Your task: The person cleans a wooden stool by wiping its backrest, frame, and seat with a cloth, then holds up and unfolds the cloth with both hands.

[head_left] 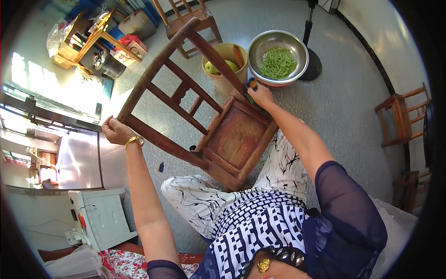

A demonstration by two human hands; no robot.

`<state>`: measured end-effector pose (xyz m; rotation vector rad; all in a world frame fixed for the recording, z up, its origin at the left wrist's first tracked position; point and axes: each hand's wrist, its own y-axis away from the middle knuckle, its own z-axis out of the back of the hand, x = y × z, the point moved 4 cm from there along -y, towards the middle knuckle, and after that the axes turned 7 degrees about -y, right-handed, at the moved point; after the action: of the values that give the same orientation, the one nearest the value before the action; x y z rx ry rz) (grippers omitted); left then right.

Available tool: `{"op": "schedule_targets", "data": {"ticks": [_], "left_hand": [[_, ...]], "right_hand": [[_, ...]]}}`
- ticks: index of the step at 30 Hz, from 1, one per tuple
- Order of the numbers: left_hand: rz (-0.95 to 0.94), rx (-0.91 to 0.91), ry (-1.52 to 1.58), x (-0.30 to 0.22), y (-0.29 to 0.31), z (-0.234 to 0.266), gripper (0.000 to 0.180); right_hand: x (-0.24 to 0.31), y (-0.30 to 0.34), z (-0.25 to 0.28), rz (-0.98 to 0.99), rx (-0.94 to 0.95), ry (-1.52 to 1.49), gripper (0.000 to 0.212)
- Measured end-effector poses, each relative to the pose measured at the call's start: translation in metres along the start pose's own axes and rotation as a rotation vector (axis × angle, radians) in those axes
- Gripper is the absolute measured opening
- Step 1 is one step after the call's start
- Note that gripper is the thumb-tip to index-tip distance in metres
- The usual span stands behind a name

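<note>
A worn reddish-brown wooden chair (237, 132) is tilted in front of me, its seat close to my knees and its slatted back reaching up and to the left. My left hand (118, 131), with a gold bangle at the wrist, is closed at the lower left corner of the chair back. At the far edge of the seat, where a back post joins it, my right hand (261, 96) grips a crumpled dark blue-green cloth (249, 89) with a bit of orange. The cloth touches the wood there. Part of it is hidden by my fingers.
Beyond the chair stand a bucket (219, 86) of green vegetables and a steel basin (254, 44) of green beans, beside a black stand base (314, 65). Another wooden chair (193, 21) is behind them. Small chairs (397, 118) line the right wall; a white appliance (102, 216) sits left.
</note>
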<state>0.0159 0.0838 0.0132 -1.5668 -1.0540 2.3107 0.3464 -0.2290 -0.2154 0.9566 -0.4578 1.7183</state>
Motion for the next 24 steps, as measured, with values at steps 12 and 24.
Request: {"op": "schedule_targets", "data": {"ticks": [12, 24], "left_hand": [[0.280, 0.437, 0.445, 0.045, 0.071, -0.003, 0.041], [0.485, 0.435, 0.226, 0.022, 0.106, -0.002, 0.026]], "right_hand": [[0.211, -0.021, 0.091, 0.613, -0.092, -0.295, 0.055], [0.348, -0.075, 0.030, 0.803, -0.096, 0.263, 0.064]]}}
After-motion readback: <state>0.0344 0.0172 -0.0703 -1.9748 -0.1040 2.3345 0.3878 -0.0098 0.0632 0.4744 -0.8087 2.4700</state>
